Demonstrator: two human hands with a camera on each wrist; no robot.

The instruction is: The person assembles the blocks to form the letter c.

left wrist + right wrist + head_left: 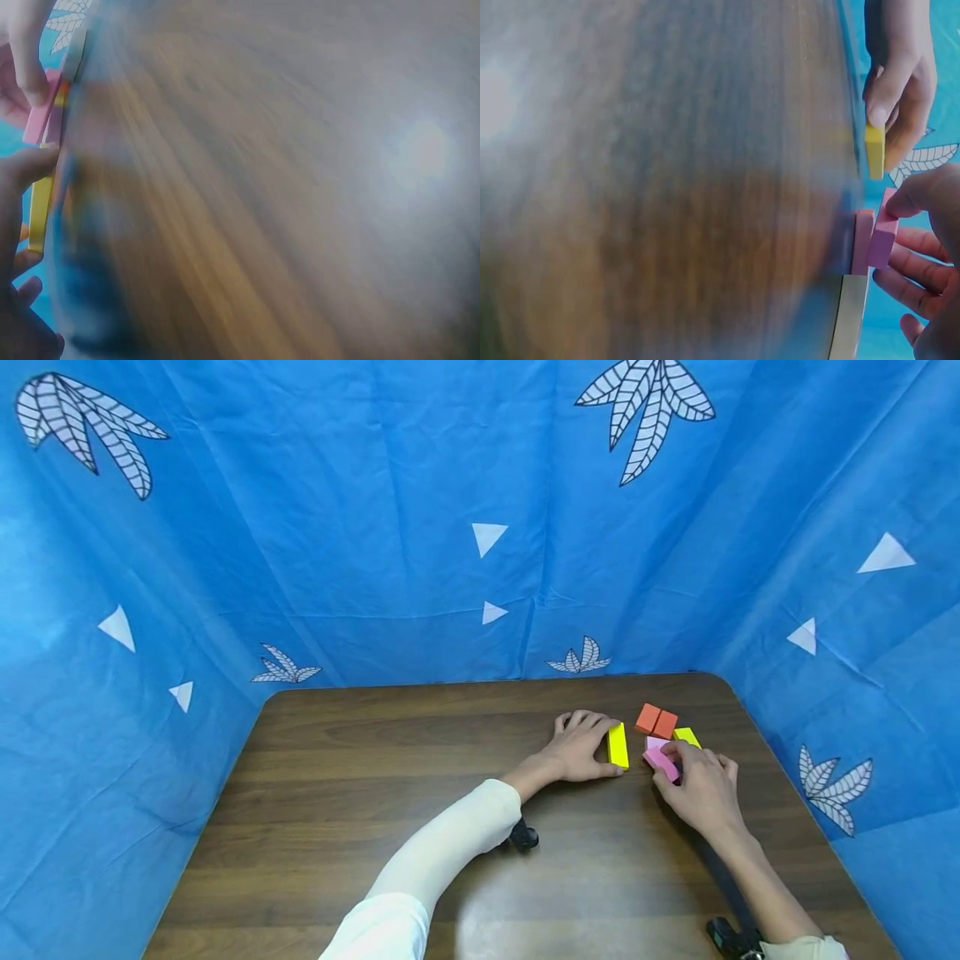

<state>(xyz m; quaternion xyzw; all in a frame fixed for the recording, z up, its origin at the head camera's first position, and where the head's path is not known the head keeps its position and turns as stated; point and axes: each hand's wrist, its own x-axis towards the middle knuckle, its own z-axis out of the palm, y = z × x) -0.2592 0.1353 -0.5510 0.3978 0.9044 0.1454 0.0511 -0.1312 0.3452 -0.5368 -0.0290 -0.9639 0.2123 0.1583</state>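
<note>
My left hand (579, 752) holds a yellow block (617, 746) by its ends, thumb at the near end and a finger at the far end. To its right, my right hand (705, 787) pinches a pink block (663, 763). In the right wrist view this pink block (884, 232) is tilted, close beside a second pink block (862, 241) that rests on the table. Two orange-red blocks (656, 721) lie just beyond the pink ones. Another yellow block (687, 737) sits behind the right fingers, partly hidden.
The brown wooden table (360, 793) has rounded far corners. A blue cloth (420, 527) printed with leaves and triangles hangs behind it and at both sides. Black wrist-camera parts (524, 836) show under the left forearm. Pale-beige block (849, 315) appears in the right wrist view.
</note>
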